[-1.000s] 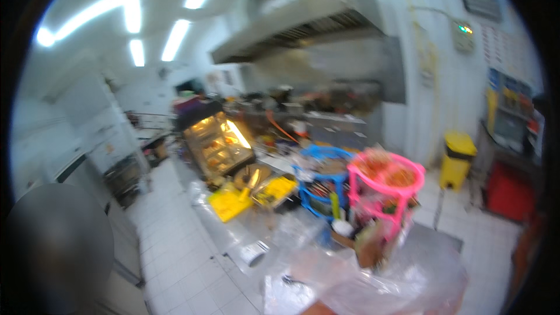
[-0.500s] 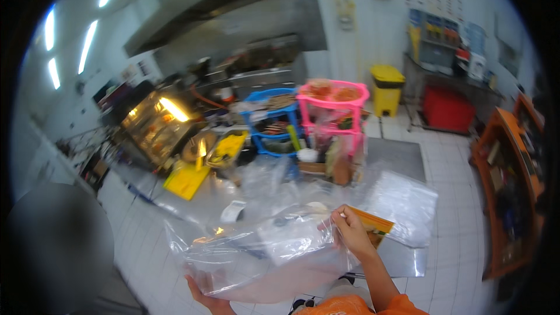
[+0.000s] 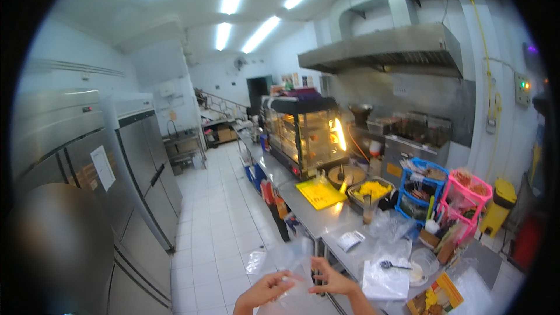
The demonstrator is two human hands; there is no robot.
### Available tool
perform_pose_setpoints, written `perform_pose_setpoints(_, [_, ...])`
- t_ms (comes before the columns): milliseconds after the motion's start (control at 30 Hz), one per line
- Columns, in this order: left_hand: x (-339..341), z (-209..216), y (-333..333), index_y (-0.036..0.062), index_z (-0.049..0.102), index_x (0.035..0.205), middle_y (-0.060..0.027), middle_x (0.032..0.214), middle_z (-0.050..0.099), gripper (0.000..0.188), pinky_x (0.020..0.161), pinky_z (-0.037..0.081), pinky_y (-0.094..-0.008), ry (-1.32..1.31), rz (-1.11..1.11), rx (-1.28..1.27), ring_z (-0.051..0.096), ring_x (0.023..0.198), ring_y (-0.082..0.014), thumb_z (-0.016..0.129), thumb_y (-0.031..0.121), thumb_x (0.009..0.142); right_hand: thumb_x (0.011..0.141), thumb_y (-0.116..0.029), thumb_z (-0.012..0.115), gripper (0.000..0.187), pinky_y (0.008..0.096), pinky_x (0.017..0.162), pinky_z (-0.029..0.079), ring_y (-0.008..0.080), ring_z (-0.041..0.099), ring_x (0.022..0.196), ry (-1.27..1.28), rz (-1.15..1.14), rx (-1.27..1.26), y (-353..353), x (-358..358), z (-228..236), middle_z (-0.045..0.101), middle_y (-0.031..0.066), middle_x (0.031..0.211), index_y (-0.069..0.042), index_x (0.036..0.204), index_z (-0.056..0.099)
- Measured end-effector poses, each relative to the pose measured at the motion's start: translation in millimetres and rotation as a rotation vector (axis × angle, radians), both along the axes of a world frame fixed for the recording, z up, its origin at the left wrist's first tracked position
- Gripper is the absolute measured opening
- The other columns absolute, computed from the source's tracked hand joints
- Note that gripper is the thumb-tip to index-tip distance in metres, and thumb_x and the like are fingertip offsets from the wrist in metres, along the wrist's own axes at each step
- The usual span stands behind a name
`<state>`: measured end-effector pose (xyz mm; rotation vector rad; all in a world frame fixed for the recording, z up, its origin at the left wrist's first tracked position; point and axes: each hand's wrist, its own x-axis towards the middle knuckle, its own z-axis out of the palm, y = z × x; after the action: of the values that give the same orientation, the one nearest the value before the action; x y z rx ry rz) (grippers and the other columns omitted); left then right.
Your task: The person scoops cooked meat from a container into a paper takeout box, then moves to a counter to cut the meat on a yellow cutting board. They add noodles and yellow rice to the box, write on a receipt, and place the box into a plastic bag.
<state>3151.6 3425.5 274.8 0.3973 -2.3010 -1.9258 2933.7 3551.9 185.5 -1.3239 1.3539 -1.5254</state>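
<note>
My left hand (image 3: 265,289) and my right hand (image 3: 331,280) are raised at the bottom middle of the view, both pinching a clear plastic bag (image 3: 290,259) that hangs crumpled between them. The bag is held in front of the near end of a long steel counter (image 3: 326,220). On the counter just right of my right hand lie flat clear bags (image 3: 382,280) with a small dark spoon (image 3: 394,266) on them and a round clear lid (image 3: 421,259).
A lit glass food warmer (image 3: 306,137) stands further down the counter, with a yellow board (image 3: 319,193), a tray of yellow food (image 3: 372,189), a blue rack (image 3: 420,189) and a pink rack (image 3: 465,198). Steel fridges (image 3: 116,175) line the left. White tiled floor (image 3: 219,221) runs between.
The view has swung left, from the counter and racks to the aisle and fridges. The large clear bag that was spread low in both hands is now bunched and held up.
</note>
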Motion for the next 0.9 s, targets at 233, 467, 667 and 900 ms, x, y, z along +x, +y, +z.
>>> perform_pose_setpoints(233, [21,20,-38,0.0096,0.051,0.133,0.0003,0.084,0.057,0.044,0.063,0.043,-0.0202,0.085,0.136,0.032,0.053,0.074,-0.0060,0.058,0.030,0.096,0.068,-0.023,0.086,0.064,0.0318,0.090,0.045,0.0161,0.055,0.105,0.117,0.257,0.078,-53,1,4,0.061,0.0066,0.113,-0.004,0.121,0.056])
perform_pose_setpoints(467, [27,-34,-38,0.0084,0.033,0.146,-0.0075,0.108,0.059,0.064,0.078,0.051,-0.0302,0.563,0.569,0.469,0.059,0.095,-0.0168,0.061,0.029,0.092,0.074,-0.017,0.083,0.050,0.0250,0.079,0.047,0.0101,0.059,0.089,-0.211,-0.065,0.064,-36,1,33,0.064,0.0034,0.100,-0.002,0.115,0.060])
perform_pose_setpoints(667, [28,-126,-22,0.0148,0.029,0.149,-0.0120,0.128,0.054,0.065,0.089,0.050,-0.0382,0.188,0.555,0.258,0.058,0.106,-0.0224,0.058,0.036,0.094,0.072,-0.023,0.086,0.045,0.0252,0.059,0.047,0.0093,0.059,0.079,-0.394,-0.306,-0.050,-16,23,24,0.065,0.0043,0.089,-0.001,0.103,0.063])
perform_pose_setpoints(900, [-6,-88,-13,0.0193,0.025,0.150,-0.0118,0.130,0.050,0.072,0.092,0.050,-0.0393,0.320,0.665,0.521,0.052,0.118,-0.0243,0.065,0.030,0.091,0.086,-0.017,0.073,0.025,0.0259,0.077,0.049,0.0100,0.060,0.090,-0.839,-0.331,-0.108,91,-10,6,0.063,0.0016,0.088,-0.001,0.103,0.064])
